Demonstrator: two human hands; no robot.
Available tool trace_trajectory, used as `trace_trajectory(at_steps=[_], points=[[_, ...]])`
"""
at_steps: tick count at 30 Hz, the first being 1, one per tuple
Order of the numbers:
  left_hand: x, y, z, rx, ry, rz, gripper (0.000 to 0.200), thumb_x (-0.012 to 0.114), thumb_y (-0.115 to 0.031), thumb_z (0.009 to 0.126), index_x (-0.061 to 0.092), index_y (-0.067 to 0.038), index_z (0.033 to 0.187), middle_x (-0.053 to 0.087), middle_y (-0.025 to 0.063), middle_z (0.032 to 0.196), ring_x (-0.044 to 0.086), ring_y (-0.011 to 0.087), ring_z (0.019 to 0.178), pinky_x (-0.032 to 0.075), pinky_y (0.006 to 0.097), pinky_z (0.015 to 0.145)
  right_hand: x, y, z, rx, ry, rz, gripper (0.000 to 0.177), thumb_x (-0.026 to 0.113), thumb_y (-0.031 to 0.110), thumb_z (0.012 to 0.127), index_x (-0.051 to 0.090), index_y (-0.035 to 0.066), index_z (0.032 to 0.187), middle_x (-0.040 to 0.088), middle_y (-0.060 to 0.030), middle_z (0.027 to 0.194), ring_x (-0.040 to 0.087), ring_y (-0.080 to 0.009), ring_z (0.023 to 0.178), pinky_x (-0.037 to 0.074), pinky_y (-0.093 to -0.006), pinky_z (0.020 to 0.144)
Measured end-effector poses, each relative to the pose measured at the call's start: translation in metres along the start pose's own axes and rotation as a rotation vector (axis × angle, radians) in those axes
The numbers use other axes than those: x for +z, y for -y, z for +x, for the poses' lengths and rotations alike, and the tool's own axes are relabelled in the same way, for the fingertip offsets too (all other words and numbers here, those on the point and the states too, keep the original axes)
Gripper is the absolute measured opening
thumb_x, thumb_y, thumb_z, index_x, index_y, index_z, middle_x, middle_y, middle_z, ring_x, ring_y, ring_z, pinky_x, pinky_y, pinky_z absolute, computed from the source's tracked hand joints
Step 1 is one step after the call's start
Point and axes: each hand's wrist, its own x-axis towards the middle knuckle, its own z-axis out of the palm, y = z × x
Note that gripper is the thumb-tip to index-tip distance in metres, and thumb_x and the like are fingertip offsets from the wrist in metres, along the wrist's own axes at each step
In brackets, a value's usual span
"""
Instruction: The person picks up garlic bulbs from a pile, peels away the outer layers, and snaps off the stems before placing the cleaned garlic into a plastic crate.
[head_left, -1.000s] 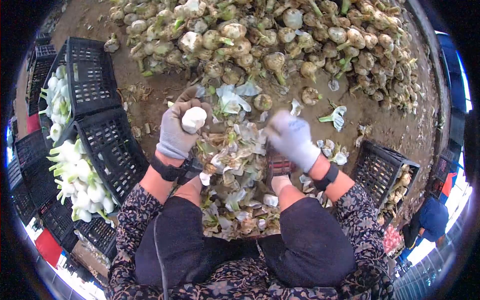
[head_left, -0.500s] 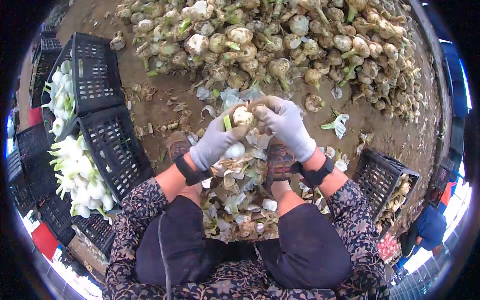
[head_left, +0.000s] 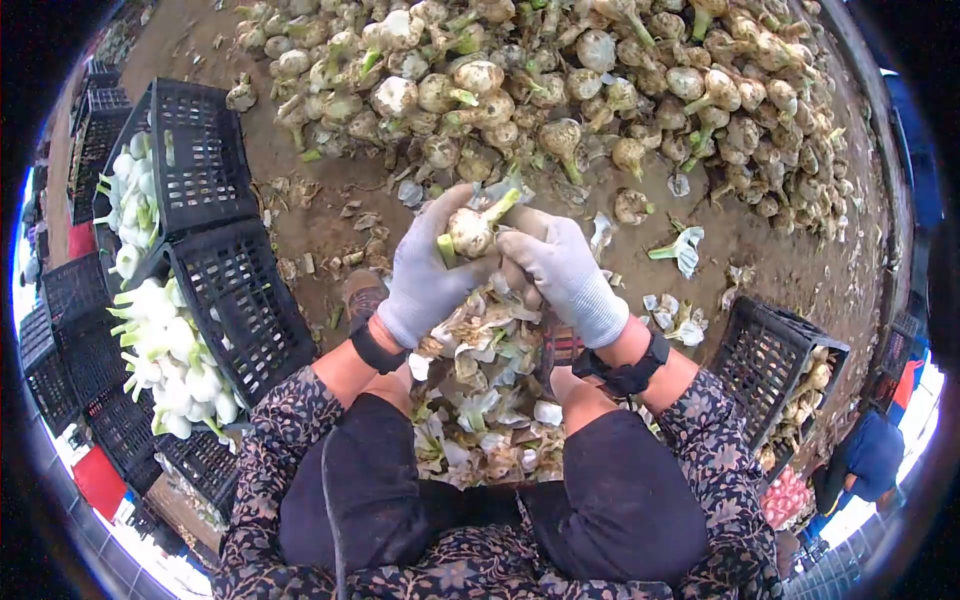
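Observation:
Between my two gloved hands is a dirty garlic bulb [head_left: 470,232] with a short green stem pointing up to the right. My left hand [head_left: 432,268] is wrapped round the bulb's left side, with a green piece showing by the thumb. The fingers of my right hand [head_left: 562,262] are pinched together against the bulb's right side. Peeled skins and leaves [head_left: 488,400] lie on the ground between my feet, below the hands. Beyond the hands rises a big heap of unpeeled bulbs [head_left: 560,100].
Black crates [head_left: 243,300] stand at the left, with clean white bulbs [head_left: 172,355] beside them. Another black crate [head_left: 757,358] at the right holds dirty bulbs. A person in blue [head_left: 870,455] is at the far right. A loose leaf [head_left: 683,250] lies on the soil.
The bulb has turned, so its green stem now points up right. My left hand has opened wider round it and moved slightly. The white bulb seen under my hands is no longer visible.

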Motion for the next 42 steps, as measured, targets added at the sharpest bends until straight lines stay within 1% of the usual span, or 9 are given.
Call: trace_trajectory(at_steps=[6, 9, 15, 19, 22, 25, 32, 38, 42], points=[[-0.005, -0.013, 0.001, -0.065, 0.126, -0.077, 0.061, 0.081, -0.011, 0.068, 0.054, -0.004, 0.122, 0.062, 0.0071, 0.111, 0.061, 0.0170, 0.099, 0.049, 0.0316, 0.089, -0.009, -0.011, 0.011, -0.250, 0.008, -0.183, 0.029, 0.054, 0.013, 0.091, 0.066, 0.002, 0.115, 0.065, 0.0023, 0.075, 0.051, -0.0015, 0.058, 0.043, -0.0204, 0.051], [-0.003, -0.016, -0.006, -0.302, 0.193, -0.449, 0.058, 0.082, -0.013, 0.069, 0.056, -0.004, 0.119, 0.061, 0.0021, 0.108, 0.058, 0.0106, 0.098, 0.048, 0.0279, 0.088, -0.029, 0.006, 0.011, -0.141, 0.219, -0.240, 0.031, 0.055, 0.010, 0.088, 0.066, 0.003, 0.116, 0.065, 0.0048, 0.078, 0.050, 0.0000, 0.062, 0.043, -0.0206, 0.056], [0.002, -0.011, -0.014, -0.160, 0.133, -0.209, 0.054, 0.076, -0.008, 0.071, 0.056, -0.002, 0.120, 0.061, 0.0031, 0.105, 0.057, 0.0089, 0.093, 0.049, 0.0253, 0.081, -0.066, -0.008, 0.027, -0.038, 0.435, -0.422, 0.034, 0.060, 0.011, 0.084, 0.068, 0.008, 0.117, 0.068, 0.0024, 0.084, 0.055, -0.0035, 0.070, 0.048, -0.0218, 0.063], [-0.024, -0.013, 0.002, -0.283, -0.096, -0.357, 0.054, 0.073, -0.008, 0.077, 0.052, -0.001, 0.126, 0.064, 0.0037, 0.100, 0.060, 0.0093, 0.089, 0.051, 0.0245, 0.079, -0.085, -0.018, 0.012, -0.220, 0.239, -0.475, 0.041, 0.059, 0.016, 0.084, 0.063, 0.005, 0.124, 0.070, -0.0035, 0.110, 0.059, -0.0054, 0.085, 0.048, -0.0203, 0.076], [-0.026, -0.005, 0.001, -0.244, -0.106, -0.413, 0.060, 0.076, -0.008, 0.075, 0.051, 0.000, 0.129, 0.062, 0.0054, 0.108, 0.060, 0.0111, 0.094, 0.049, 0.0252, 0.085, -0.072, -0.029, 0.011, -0.260, 0.055, -0.399, 0.036, 0.055, 0.009, 0.085, 0.065, 0.004, 0.119, 0.070, -0.0083, 0.108, 0.064, -0.0133, 0.090, 0.050, -0.0281, 0.085], [-0.009, -0.013, -0.005, -0.159, -0.117, -0.414, 0.066, 0.080, -0.005, 0.069, 0.051, 0.001, 0.128, 0.058, 0.0079, 0.118, 0.058, 0.0128, 0.102, 0.047, 0.0270, 0.090, -0.034, -0.004, 0.011, -0.169, 0.061, -0.318, 0.031, 0.058, 0.013, 0.085, 0.068, 0.001, 0.112, 0.071, -0.0072, 0.096, 0.063, -0.0116, 0.080, 0.051, -0.0272, 0.075], [-0.014, -0.015, 0.002, 0.310, -0.143, 0.380, 0.066, 0.086, -0.015, 0.063, 0.058, -0.006, 0.122, 0.061, 0.0131, 0.106, 0.065, 0.0303, 0.090, 0.053, 0.0367, 0.077, 0.002, -0.021, 0.031, -0.229, -0.047, -0.190, 0.024, 0.059, 0.017, 0.086, 0.072, 0.002, 0.100, 0.065, 0.0014, 0.072, 0.055, -0.0048, 0.061, 0.045, -0.0242, 0.054], [-0.017, -0.019, 0.002, 0.427, -0.047, 0.539, 0.059, 0.084, -0.015, 0.068, 0.059, -0.007, 0.120, 0.062, 0.0100, 0.104, 0.066, 0.0258, 0.088, 0.054, 0.0345, 0.073, -0.006, -0.023, 0.036, -0.065, -0.011, -0.208, 0.023, 0.062, 0.020, 0.082, 0.072, 0.002, 0.093, 0.065, -0.0031, 0.065, 0.055, -0.0092, 0.054, 0.046, -0.0309, 0.052], [-0.014, -0.007, -0.005, -0.198, 0.066, -0.364, 0.053, 0.078, -0.016, 0.076, 0.056, -0.001, 0.121, 0.062, 0.0063, 0.103, 0.066, 0.0168, 0.083, 0.056, 0.0304, 0.069, -0.001, -0.039, 0.041, -0.366, -0.154, -0.601, 0.021, 0.062, 0.021, 0.079, 0.071, 0.005, 0.090, 0.067, -0.0135, 0.077, 0.063, -0.0227, 0.061, 0.049, -0.0378, 0.058]])
